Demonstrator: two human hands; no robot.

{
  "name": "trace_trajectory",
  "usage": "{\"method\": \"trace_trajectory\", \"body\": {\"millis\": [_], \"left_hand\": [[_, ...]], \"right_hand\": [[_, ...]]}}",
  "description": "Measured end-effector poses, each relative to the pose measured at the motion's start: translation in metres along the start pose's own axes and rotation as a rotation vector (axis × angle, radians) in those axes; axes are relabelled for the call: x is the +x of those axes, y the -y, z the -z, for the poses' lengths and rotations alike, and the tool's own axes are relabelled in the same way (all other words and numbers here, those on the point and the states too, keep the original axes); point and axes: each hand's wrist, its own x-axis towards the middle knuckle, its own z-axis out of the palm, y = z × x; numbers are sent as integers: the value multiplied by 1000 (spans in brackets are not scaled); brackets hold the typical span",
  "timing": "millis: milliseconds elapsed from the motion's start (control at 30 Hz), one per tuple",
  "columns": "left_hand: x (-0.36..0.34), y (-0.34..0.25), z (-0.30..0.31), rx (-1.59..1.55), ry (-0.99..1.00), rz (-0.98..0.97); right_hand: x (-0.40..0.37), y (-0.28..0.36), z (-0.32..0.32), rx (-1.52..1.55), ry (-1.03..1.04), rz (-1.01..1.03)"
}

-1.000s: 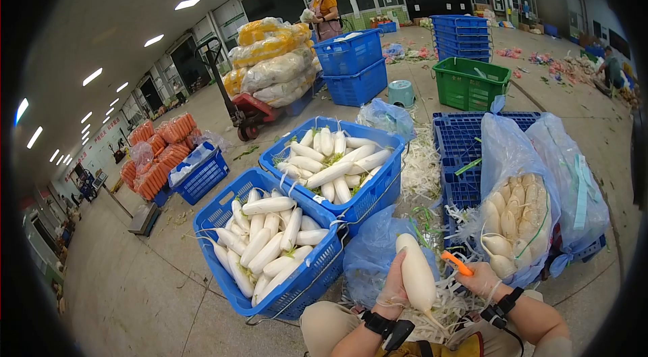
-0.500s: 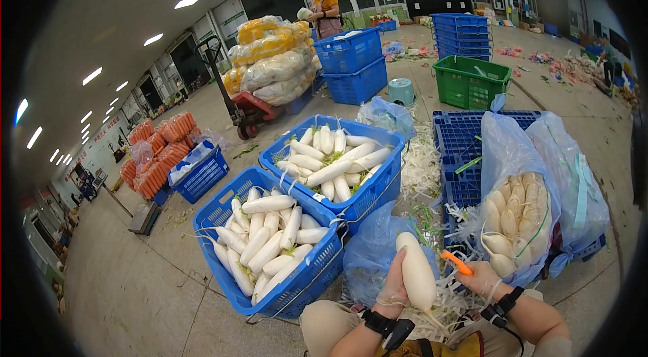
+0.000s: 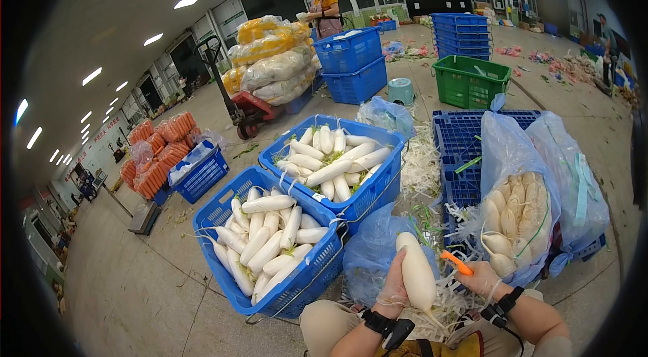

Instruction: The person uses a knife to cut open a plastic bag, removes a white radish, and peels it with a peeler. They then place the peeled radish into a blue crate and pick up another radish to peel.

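A white radish (image 3: 418, 274) is upright in my left hand (image 3: 393, 284), its thin root tip pointing down. My right hand (image 3: 480, 280) grips an orange-handled peeler (image 3: 456, 262), held a little apart from the radish on its right. Both hands wear thin clear gloves. White peel shreds (image 3: 432, 330) lie beneath the radish. Left of my hands, a blue crate (image 3: 229, 289) holds many white radishes (image 3: 270, 235). Behind it is a second blue crate (image 3: 378, 201), also full of radishes. To the right, an open plastic bag (image 3: 503, 137) holds several yellowish radishes (image 3: 516, 215).
A blue pallet (image 3: 459, 134) supports the bag. Farther off are a green crate (image 3: 472, 80), stacked blue crates (image 3: 461, 36), a small bucket (image 3: 401, 91) and a pallet jack (image 3: 233, 97) beside piled sacks (image 3: 273, 63). A person (image 3: 325, 9) stands behind the sacks. Bagged carrots (image 3: 162, 154) are at left.
My hands, the radish and the peeler look unmoved. In the far right background, a person who was bent over now stands upright. The person behind the sacks has shifted their hands slightly.
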Motion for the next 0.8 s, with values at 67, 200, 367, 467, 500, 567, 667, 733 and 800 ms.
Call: {"method": "trace_trajectory", "body": {"millis": [67, 200, 367, 467, 500, 567, 667, 733, 800], "left_hand": [[-2, 1, -2, 10, -5, -7], [-2, 1, -1, -1, 4, -9], [-6, 0, -5, -7, 24, -24], [-4, 2, -2, 15, 31, -39], [-3, 2, -2, 3, 45, -23], [-4, 1, -3, 14, 80, -7], [-14, -1, -14, 65, 55, -41], [-1, 0, 1, 78, 139, -140], [-10, -12, -5, 7, 238, -29]], "right_hand": [[1, -2, -1, -11, 1, -1], [4, -7, -2, -32, 7, -1], [-6, 8, 5, -24, -12, 23], [1, 1, 0, 2, -20, 34], [2, -1, -1, 56, -39, 38], [3, 2, 0, 188, -10, 35], [12, 6, 3, 295, 1, 103], [7, 14, 13, 244, -15, 225], [0, 40, 18, 166, -71, 330]]}}
